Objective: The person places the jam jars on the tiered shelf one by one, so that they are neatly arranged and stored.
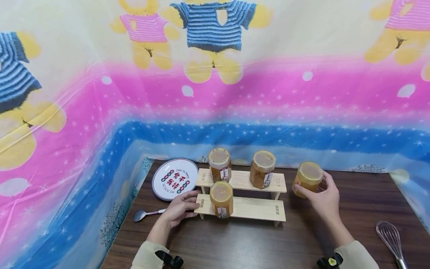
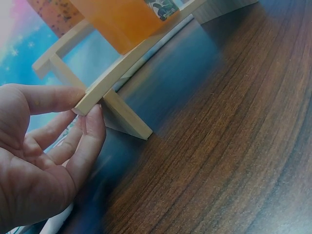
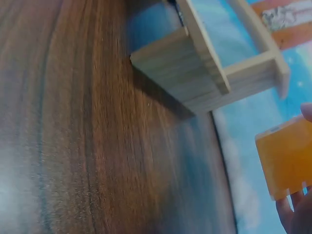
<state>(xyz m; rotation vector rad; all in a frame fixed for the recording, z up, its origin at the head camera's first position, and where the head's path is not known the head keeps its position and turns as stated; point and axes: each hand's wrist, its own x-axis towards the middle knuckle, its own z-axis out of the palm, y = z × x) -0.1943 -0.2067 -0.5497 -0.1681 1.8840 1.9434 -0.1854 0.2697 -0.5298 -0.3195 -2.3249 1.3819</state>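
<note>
My left hand (image 1: 183, 208) pinches the left end of the lower tier of a two-tier wooden rack (image 1: 255, 207), thumb and fingers on the board's end in the left wrist view. In my right hand (image 1: 325, 198) is a jar of amber preserve with a yellowish lid (image 1: 307, 178), gripped by its sides to the right of the rack. One similar jar (image 1: 221, 200) stands on the lower tier, left of its middle. Two more, a left jar (image 1: 220, 165) and a right jar (image 1: 262, 170), stand on the upper tier.
A white plate with red lettering (image 1: 175, 179) lies left of the rack. A spoon (image 1: 144, 215) rests beside my left hand. At the right lies a wire whisk (image 1: 390, 239). Behind the dark wooden table (image 1: 242, 243) hangs a printed cloth (image 1: 285, 97).
</note>
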